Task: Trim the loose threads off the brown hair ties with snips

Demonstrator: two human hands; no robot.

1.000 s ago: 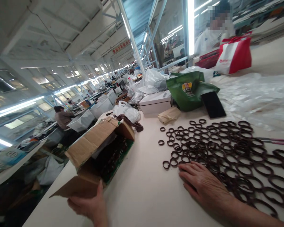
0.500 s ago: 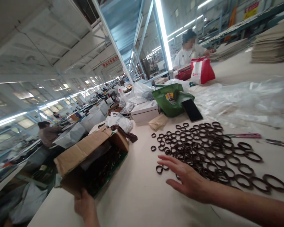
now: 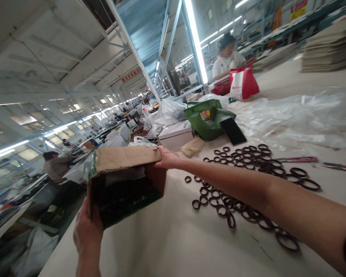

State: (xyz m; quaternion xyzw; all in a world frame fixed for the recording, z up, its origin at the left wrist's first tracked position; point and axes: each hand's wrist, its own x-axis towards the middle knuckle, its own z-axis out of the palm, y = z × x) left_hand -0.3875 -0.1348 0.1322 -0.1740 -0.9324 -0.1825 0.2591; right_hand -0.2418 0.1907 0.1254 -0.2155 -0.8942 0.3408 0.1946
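A cardboard box (image 3: 127,158) is tilted on its side over the left of the table, its open mouth facing me. Its inside is dark, and what lies within I cannot make out. My left hand (image 3: 88,227) grips the box's lower left edge, thumb inside the mouth. At the upper right corner, my right hand (image 3: 168,158) is closed on the cardboard rim. Many dark brown rings (image 3: 215,193) lie spread over the table, partly hidden under my right forearm.
On the white table (image 3: 167,246) sit a green bag (image 3: 203,121), a black phone (image 3: 233,130) and a white box (image 3: 175,134). Pink-handled tools (image 3: 300,159) lie at the right, near plastic sheeting (image 3: 300,119). A person (image 3: 227,57) works behind a red-and-white bag (image 3: 243,84).
My right hand has moved left from above the rings to the box's upper corner. The box has turned and shifted slightly right, with my left hand still on it.
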